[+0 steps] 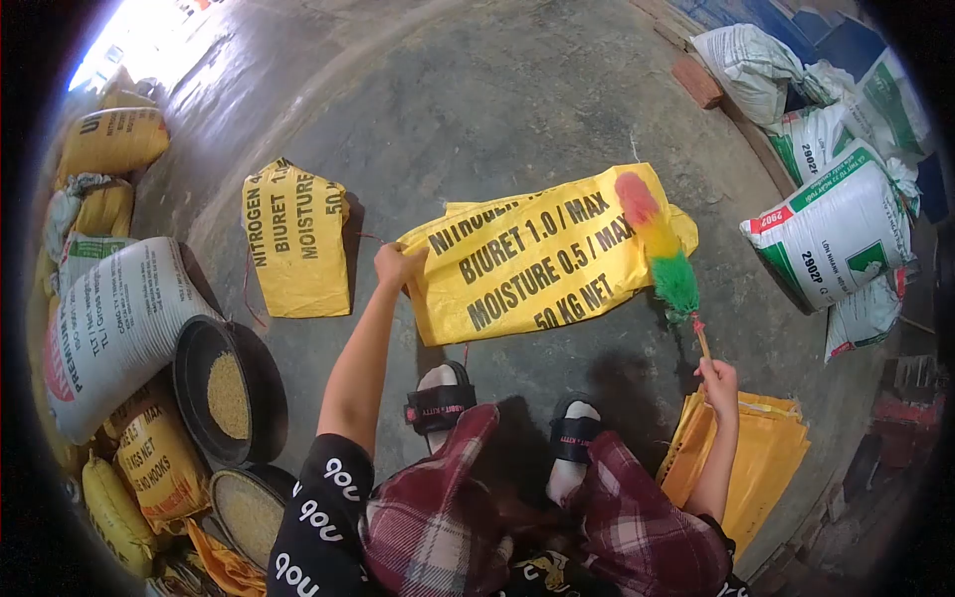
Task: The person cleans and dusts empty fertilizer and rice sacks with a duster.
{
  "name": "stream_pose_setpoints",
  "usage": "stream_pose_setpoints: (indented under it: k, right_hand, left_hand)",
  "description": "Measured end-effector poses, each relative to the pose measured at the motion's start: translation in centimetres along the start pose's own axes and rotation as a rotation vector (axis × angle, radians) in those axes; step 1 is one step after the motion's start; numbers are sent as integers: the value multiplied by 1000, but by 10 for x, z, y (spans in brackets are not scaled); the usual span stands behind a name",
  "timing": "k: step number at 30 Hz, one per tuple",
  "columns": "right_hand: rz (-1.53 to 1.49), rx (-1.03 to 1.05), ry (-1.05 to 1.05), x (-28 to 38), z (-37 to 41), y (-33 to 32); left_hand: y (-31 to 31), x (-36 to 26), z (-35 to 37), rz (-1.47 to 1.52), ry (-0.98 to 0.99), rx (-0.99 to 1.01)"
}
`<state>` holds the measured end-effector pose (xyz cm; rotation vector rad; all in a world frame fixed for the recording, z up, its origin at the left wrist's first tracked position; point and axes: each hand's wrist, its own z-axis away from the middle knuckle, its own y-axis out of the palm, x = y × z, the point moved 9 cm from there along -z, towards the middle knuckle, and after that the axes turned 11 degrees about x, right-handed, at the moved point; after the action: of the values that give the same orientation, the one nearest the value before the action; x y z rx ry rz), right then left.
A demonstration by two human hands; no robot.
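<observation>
A flattened yellow woven sack (542, 261) with black print lies on the concrete floor in front of me. My left hand (398, 267) grips its left edge, fingers closed on the fabric. In my right hand (718, 386) is the wooden handle of a fluffy duster (657, 244), coloured pink, yellow and green. The duster's head overlaps the right end of the sack. Left of my left hand lies a smaller folded yellow sack (298, 242). Below my right hand is a stack of flat yellow sacks (771, 453).
Two dark bowls of grain, an upper one (269, 413) and a lower one (221, 488), stand at my left. Full sacks (129, 323) line the left side. White and green filled sacks (831, 234) lie at right, near a brick (696, 82).
</observation>
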<state>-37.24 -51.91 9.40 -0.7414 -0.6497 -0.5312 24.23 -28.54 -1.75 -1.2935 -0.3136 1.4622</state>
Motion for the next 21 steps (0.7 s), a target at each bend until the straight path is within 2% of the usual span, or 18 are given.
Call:
stream_pose_setpoints:
  k: [2, 3, 4, 5, 7, 8, 10, 11, 13, 14, 15, 16, 20, 21]
  right_hand:
    - [-31, 41, 21, 5, 9, -5]
    - [-17, 119, 81, 4, 17, -9]
    - [-5, 198, 141, 1, 24, -13]
    - [42, 283, 105, 1, 27, -18]
    - [189, 353, 221, 5, 39, -26]
    - [190, 354, 220, 6, 37, -25]
    - [215, 336, 67, 18, 29, -20]
    - [215, 329, 66, 13, 22, -18]
    - [342, 81, -172, 31, 7, -35]
    - [348, 22, -205, 50, 10, -35]
    - [346, 14, -208, 61, 10, -32]
    - [343, -62, -256, 74, 11, -33]
    - [374, -285, -276, 99, 15, -39]
    - [369, -283, -278, 97, 15, -39]
  left_hand:
    - [4, -15, 1, 16, 100, 205]
    - [1, -19, 1, 13, 102, 202]
    - [-5, -37, 2, 211, 255, 191]
    - [-12, -55, 4, 408, 408, 178]
    - [-47, -119, 36, 405, 634, 95]
    - [-69, -158, 63, 421, 758, 48]
    - [-95, -227, 120, 544, 973, 155]
    - [-104, -256, 153, 492, 1036, 256]
    - [-117, -292, 221, 401, 1224, 427]
    - [-123, -301, 256, 307, 1335, 480]
    - [-118, -303, 278, 275, 1376, 635]
    - [-119, -304, 294, 249, 1388, 678]
    - [-119, -275, 284, 171, 1252, 770]
    - [-113, -268, 281, 165, 1251, 769]
